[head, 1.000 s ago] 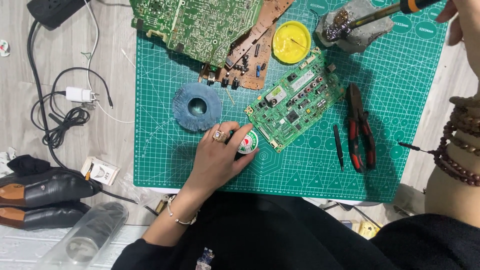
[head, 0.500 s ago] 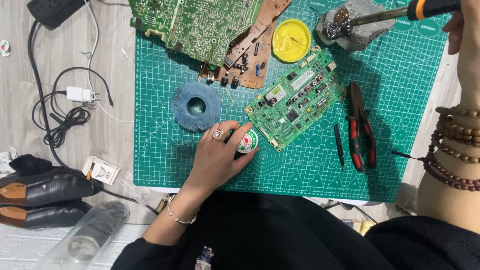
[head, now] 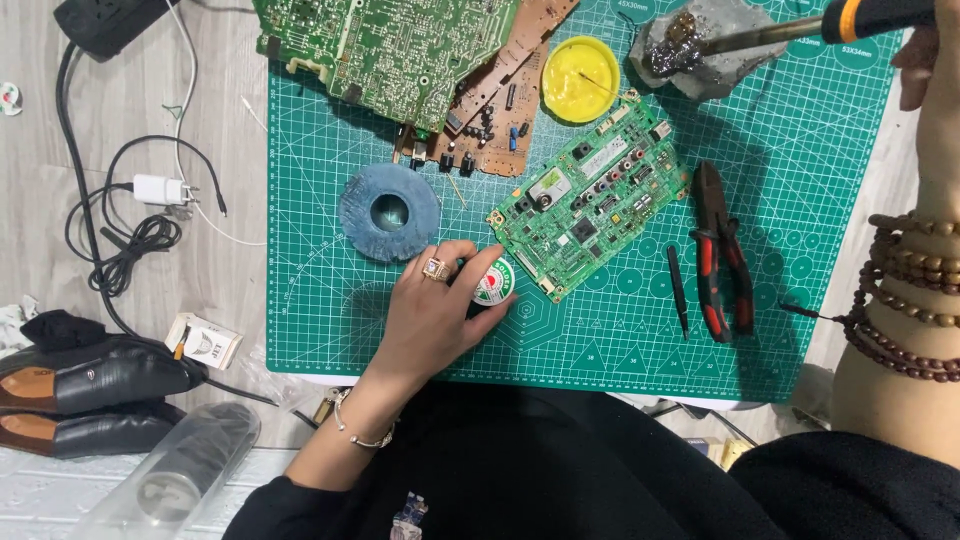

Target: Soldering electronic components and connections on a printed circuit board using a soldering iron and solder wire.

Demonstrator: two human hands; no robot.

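- My left hand (head: 432,322) lay on the green gridded cutting mat (head: 420,330), fingers (head: 470,268) curled loosely around a small round tin with a white, red and green lid (head: 494,282), touching it from the left and gripping its rim.
- That tin sat on the mat just at the lower left corner of the small green rectangular circuit board (head: 590,208), which lay tilted near the mat's middle.
- My right hand (head: 935,70) was at the upper right edge of view, mostly cut off; I could not tell exactly how its fingers sat, but they were closed around the orange-and-black handle of a soldering iron (head: 800,28).
- The iron's tip rested in a grey lump holder with brassy wool (head: 690,50).
- A blue ring-shaped pad (head: 390,212) lay just above my left hand, near but apart.
- A round yellow tin of paste (head: 580,78) stood above the small board, beside a large green circuit board (head: 400,50) overlapping a brown one (head: 500,100).
- Red-and-black pliers (head: 722,250) lay right of the small board, with thin black tweezers (head: 678,290) just beside them.
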